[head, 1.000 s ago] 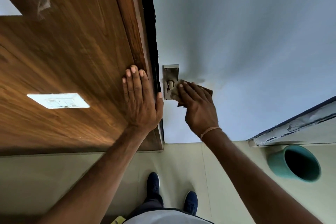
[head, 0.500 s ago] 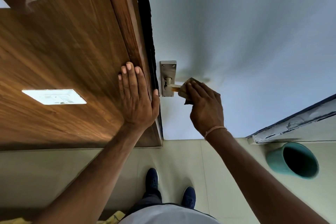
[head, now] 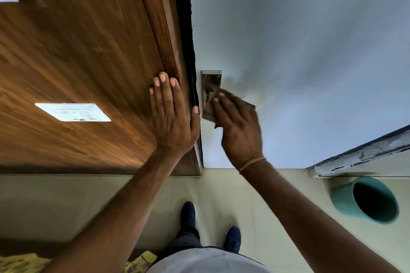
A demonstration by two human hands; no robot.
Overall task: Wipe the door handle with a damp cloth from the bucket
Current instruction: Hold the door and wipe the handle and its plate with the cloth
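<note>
A metal door handle plate (head: 210, 80) is fixed near the left edge of the pale grey-blue door (head: 299, 40). My right hand (head: 239, 126) presses a brownish damp cloth (head: 241, 101) flat over the lower part of the plate, and the lever itself is hidden under the cloth and fingers. My left hand (head: 172, 117) lies flat, fingers together, on the brown wooden panel (head: 88, 51) just left of the door edge, thumb at the gap. A teal bucket (head: 366, 200) stands on the floor at the lower right.
A white switch plate (head: 73, 112) sits on the wooden panel. A worn pale ledge (head: 359, 157) juts out above the bucket. My dark blue shoes (head: 188, 213) stand on beige floor tiles. Yellow patterned fabric (head: 22, 264) lies at the bottom left.
My right hand slid the cloth out along the lever to the right, then came back left onto the plate, now flattened over it. My left hand stayed on the wooden panel.
</note>
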